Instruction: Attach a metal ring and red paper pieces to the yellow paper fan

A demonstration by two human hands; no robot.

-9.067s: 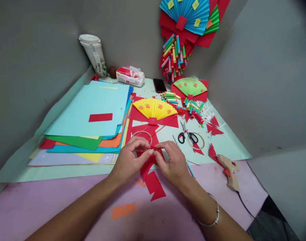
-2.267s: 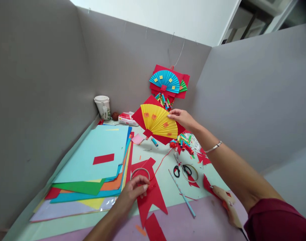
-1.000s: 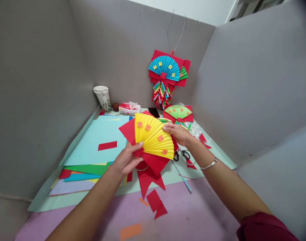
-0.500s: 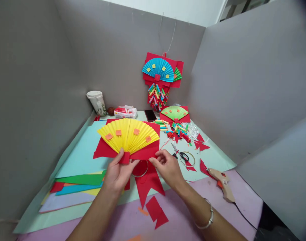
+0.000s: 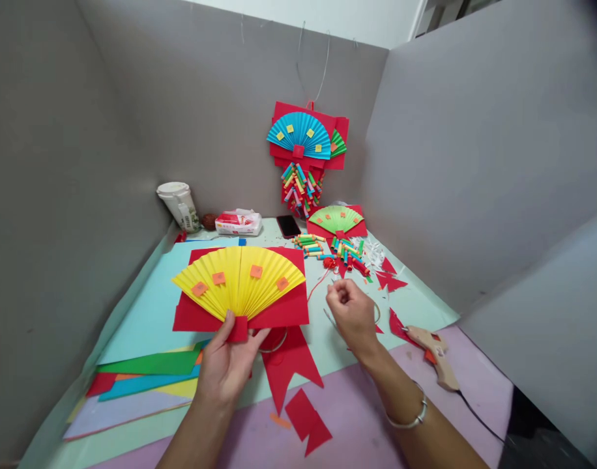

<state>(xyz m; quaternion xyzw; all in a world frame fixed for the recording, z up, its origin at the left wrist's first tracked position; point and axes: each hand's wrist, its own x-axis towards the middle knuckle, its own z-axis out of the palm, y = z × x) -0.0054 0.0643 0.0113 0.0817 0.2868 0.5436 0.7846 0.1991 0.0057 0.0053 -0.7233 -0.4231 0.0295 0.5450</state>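
My left hand (image 5: pixel 229 365) is closed on the bottom middle of a yellow pleated paper fan (image 5: pixel 238 279) glued to a red paper backing (image 5: pixel 285 308), thumb on its small red square, holding it up above the table. Small orange squares dot the fan. My right hand (image 5: pixel 350 312) hovers to the right of the fan, fingers curled loosely with thumb near fingertips, over the spot where scissors lay; a thin red string (image 5: pixel 319 284) runs nearby. I cannot make out anything in that hand. A red swallow-tail paper strip (image 5: pixel 291 365) and a metal ring (image 5: pixel 273 340) lie below the fan.
A stack of coloured paper sheets (image 5: pixel 142 365) lies at left. A glue gun (image 5: pixel 433 348) rests at right. A green fan (image 5: pixel 336 218), rolled paper tubes (image 5: pixel 345 251), a phone (image 5: pixel 287 226), tissue pack (image 5: pixel 238 223) and cup (image 5: pixel 177 205) sit behind. A blue fan decoration (image 5: pixel 299 133) hangs on the grey partition.
My right hand let go of the fan's right edge and moved right toward the scissors area. My left hand keeps the fan, now slightly lower and further left.
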